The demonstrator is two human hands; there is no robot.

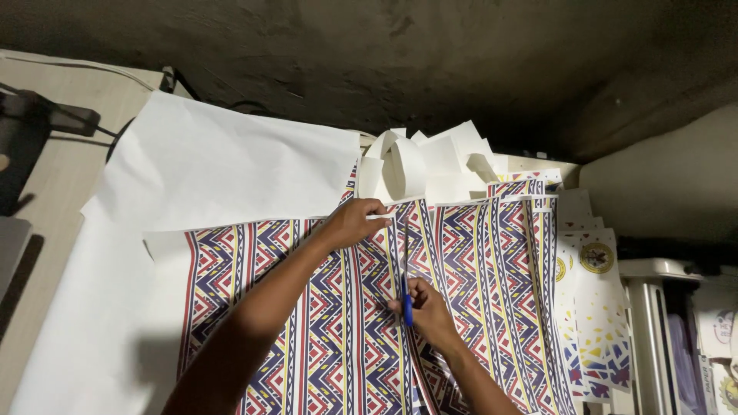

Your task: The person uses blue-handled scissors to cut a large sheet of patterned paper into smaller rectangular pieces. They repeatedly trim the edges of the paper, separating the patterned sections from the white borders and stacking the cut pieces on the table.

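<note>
My right hand (427,307) clamps the blue scissors (404,286), blades pointing far along the patterned sheet's (338,338) stripes; my left grip (355,223) pinches the sheet's far edge, just beyond the blades.

A single head-worn camera looks steeply down and forward from just above a work surface, close in. Both forearms reach up from the bottom edge toward the frame's centre. A dark wall fills the top. No second view.
</note>
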